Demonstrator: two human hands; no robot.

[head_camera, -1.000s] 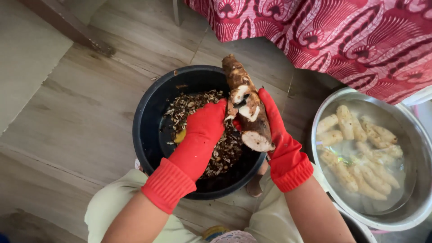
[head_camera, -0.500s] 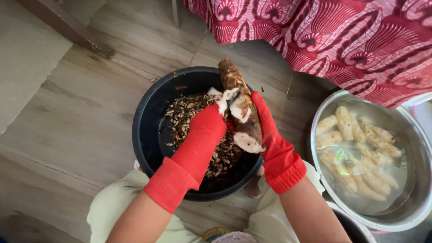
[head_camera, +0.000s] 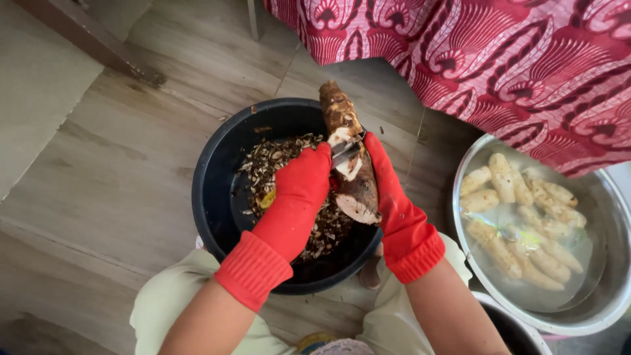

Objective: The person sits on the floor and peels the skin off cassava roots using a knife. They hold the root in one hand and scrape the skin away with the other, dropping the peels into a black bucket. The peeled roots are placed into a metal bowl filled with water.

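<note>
Here the left hand [head_camera: 299, 197] holds a peeler [head_camera: 345, 150] against the root [head_camera: 351, 174], gripped by the right hand [head_camera: 394, 204] above the black basin [head_camera: 217, 190]; a slip could nick the glove.

Soft, even daylight fills the scene, bright and sharply focused throughout. The pale wooden floor [head_camera: 112, 171] shows only faint shadows. Water in the round steel basin [head_camera: 595, 315] glints mildly. The black plastic bowl [head_camera: 217, 190] interior stays dark. Edges bend slightly outward.
</note>
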